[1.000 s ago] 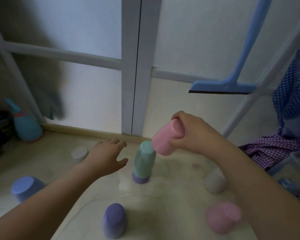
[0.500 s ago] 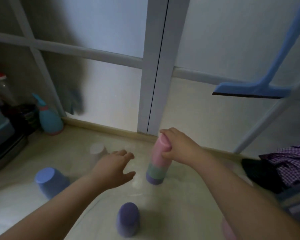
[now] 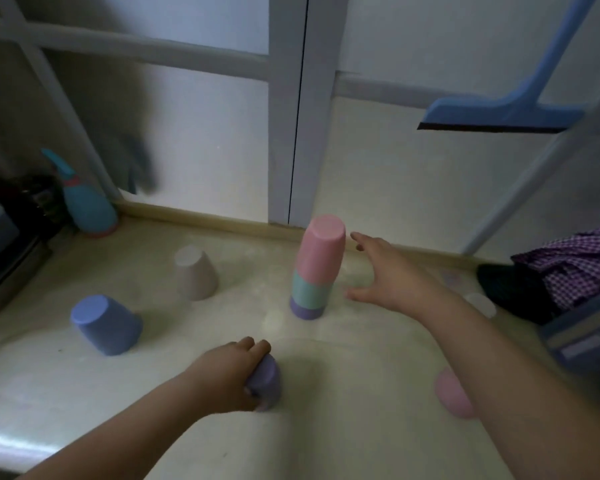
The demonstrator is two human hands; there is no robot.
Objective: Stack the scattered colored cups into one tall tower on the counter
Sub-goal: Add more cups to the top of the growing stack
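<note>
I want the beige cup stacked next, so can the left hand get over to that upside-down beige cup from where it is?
Probably yes. The left hand is wrapped around the purple cup near the counter's front, and the beige cup stands farther back with bare counter between them. It would need to let go of the purple cup or stack it first.

Three cups are seen nested upside down in the stack [image 3: 314, 268]: pink over green over purple. Four loose cups are counted: beige [image 3: 195, 273], blue [image 3: 105, 325], purple [image 3: 265, 379], pink [image 3: 452, 393]; a fifth, whitish [image 3: 480, 304], is possibly present. Two hands are shown.
</note>
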